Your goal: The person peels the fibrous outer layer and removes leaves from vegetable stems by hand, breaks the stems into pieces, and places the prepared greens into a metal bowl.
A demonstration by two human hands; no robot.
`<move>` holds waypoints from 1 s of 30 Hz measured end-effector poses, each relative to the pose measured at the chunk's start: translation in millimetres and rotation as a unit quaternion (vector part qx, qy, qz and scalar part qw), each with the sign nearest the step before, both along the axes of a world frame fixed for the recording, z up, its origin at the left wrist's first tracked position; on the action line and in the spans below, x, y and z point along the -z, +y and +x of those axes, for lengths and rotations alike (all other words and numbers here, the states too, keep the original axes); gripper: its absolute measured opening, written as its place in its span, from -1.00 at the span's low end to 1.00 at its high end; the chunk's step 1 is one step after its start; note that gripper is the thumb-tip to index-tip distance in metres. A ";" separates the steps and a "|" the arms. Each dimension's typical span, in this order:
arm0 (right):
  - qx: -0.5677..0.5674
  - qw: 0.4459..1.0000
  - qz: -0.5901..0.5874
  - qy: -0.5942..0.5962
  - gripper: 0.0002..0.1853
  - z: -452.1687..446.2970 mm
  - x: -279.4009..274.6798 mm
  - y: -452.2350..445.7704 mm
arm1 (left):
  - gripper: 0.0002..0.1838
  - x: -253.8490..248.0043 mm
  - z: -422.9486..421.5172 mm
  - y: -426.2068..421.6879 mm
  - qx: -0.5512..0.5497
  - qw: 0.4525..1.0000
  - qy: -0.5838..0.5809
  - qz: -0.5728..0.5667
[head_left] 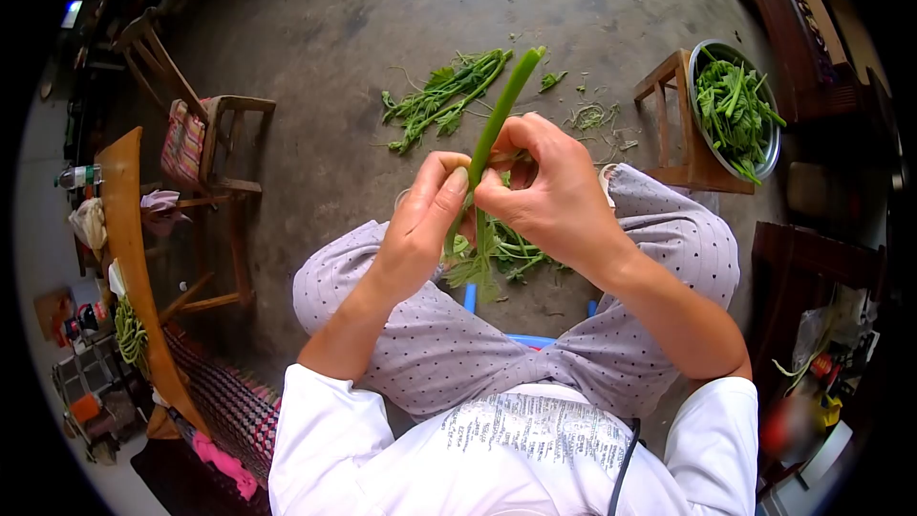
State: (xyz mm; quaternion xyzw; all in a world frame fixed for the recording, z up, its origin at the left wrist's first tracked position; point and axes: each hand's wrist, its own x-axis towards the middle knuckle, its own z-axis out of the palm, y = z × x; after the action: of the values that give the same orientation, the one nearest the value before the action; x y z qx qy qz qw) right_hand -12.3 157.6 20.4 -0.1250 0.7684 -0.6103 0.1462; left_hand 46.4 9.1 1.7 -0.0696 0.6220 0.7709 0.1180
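Note:
A thick green leafy stem point(508, 100) stands up between my hands, its cut end on top and a limp leaf hanging below. My left hand point(420, 215) is closed, thumb and fingers pinching the stem's lower part. From the other side my right hand point(554, 201) presses curled fingers and thumb against the same stem; its fingertips are partly hidden. A heap of leafy green vines point(449, 96) lies on the floor beyond my hands. More green shoots point(516, 253) lie below them between my knees, partly covered. Thin peeled strings point(592, 117) are scattered to the right of the heap.
On a wooden stool point(673, 119) at the right rests a metal basin point(700, 124) full of green stems and leaves. A wooden chair point(205, 124) and a wooden table point(134, 220) with a bottle point(80, 176) stand at the left. Dark wooden furniture point(798, 29) lines the right side.

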 end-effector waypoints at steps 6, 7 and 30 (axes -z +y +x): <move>-0.057 0.997 0.035 0.036 -0.80 6.5 1.6 -4.4 | -0.84 11.5 -1.5 -0.1 0.001 0.980 0.107 -0.167; -0.057 0.997 0.034 0.036 -0.80 6.9 1.5 -4.8 | -0.84 12.1 -0.9 -0.7 0.004 0.976 0.115 -0.183; -0.026 0.830 -0.482 -0.280 -0.83 -45.1 -5.0 31.5 | -0.73 11.2 -1.9 -15.6 0.102 0.986 -0.006 0.131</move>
State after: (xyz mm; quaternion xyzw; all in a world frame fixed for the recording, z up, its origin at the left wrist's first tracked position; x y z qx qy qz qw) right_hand -57.4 189.1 25.3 -0.0234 0.2996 -0.9080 0.2919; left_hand 44.5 -6.5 -9.5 0.0061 0.5188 0.8293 0.2078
